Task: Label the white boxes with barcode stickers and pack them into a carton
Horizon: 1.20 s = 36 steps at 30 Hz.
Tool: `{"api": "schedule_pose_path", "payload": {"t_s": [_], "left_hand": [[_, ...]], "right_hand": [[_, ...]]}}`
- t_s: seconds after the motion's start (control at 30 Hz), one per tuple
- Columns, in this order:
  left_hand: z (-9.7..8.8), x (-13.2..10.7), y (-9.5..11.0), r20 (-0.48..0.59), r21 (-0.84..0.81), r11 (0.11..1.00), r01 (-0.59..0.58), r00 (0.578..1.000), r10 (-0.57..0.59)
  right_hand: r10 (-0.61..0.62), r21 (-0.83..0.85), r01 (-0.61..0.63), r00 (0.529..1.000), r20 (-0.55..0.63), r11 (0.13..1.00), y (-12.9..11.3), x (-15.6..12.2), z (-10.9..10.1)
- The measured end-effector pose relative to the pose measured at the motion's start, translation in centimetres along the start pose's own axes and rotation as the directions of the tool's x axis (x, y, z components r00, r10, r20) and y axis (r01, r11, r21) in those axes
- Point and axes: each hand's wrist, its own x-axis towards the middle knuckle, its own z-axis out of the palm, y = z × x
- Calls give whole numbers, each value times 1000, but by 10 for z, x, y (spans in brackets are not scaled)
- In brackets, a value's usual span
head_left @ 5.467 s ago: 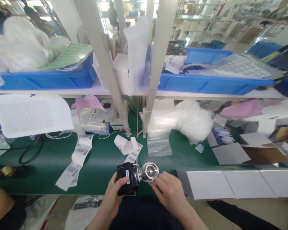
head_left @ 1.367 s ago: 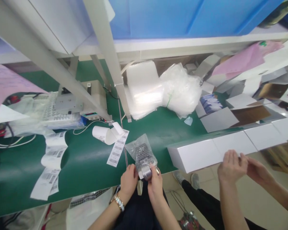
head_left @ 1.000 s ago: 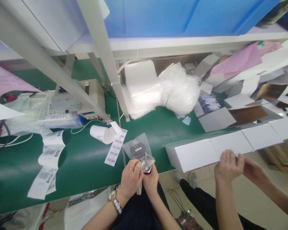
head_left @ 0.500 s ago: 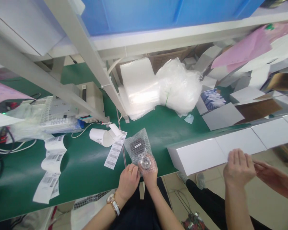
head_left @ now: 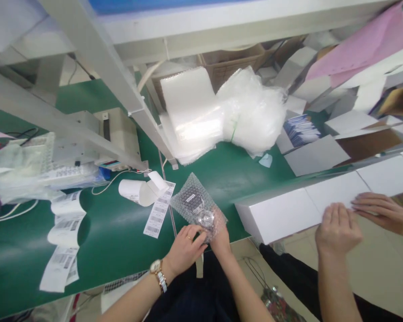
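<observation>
Gripping at the near edge of the green tabletop (head_left: 114,223), both of the person's hands are closed on a bubble-wrap pouch (head_left: 196,206) that lies flat on the mat with a dark, metal-ended part visible inside it. The left hand (head_left: 185,250), wearing a ring and a wristwatch, pinches the pouch's near end from the left; the right hand (head_left: 220,239) clasps the same end from the right, its fingers partly under the wrap. Just left of the pouch lies a strip of barcode labels (head_left: 158,210), touching a curled white label roll (head_left: 137,191). A second label strip (head_left: 62,243) runs toward the near left corner. Toward the far edge sit a stack of clear bags (head_left: 191,114) and a crumpled plastic heap (head_left: 255,114). A row of white boxes (head_left: 278,214) lines the near right edge; a co-worker's two hands (head_left: 338,228) rest on that row, well apart from the pouch.
</observation>
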Motion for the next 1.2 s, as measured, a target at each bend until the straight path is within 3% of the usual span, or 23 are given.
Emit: {"api": "schedule_pose_path", "payload": {"t_s": [0.07,0.1,0.2,0.27,0.33,0.4,0.47,0.57,0.67,0.73,0.83,0.9,1.1,1.2], "left_hand": [[2,6,-9,45,62,987,-148,988,146],[5,9,-13,88,94,974,-206,976,198],[22,13,-17,223,153,946,-286,943,249],[35,12,-15,259,157,949,-274,939,228],[44,9,-12,246,122,965,-234,949,199],[47,3,-12,240,36,981,-190,955,176],[39,-5,-17,258,-74,984,-165,950,179],[10,-11,-37,235,-130,980,-152,955,180],[-23,11,-63,148,28,987,-157,977,151],[-34,39,-76,198,146,967,-210,964,180],[-33,78,-87,371,232,942,-241,918,144],[-26,89,-88,433,243,948,-207,897,85],[-17,82,-89,414,225,972,-61,910,-38],[-22,89,-81,544,183,983,13,831,-112]], "right_hand": [[36,-37,-38,999,-32,999,27,-28,40],[63,-71,-67,996,-67,995,39,-42,48],[124,-116,-159,957,-262,980,54,-75,38],[64,-153,-116,949,-307,981,47,-82,29],[-45,-189,10,982,-183,982,37,-73,32],[-107,-160,105,994,-3,982,31,-54,49],[-98,-91,106,992,84,990,35,-33,69],[-67,-15,69,994,82,998,50,-10,87],[-102,12,101,987,123,995,62,-1,83],[-135,18,134,973,186,991,63,2,74],[-162,-31,178,946,281,984,62,8,66],[-153,-102,190,944,293,977,61,13,67],[-78,-145,99,986,146,984,51,5,95],[24,-74,-15,993,118,997,32,-5,88]]}}
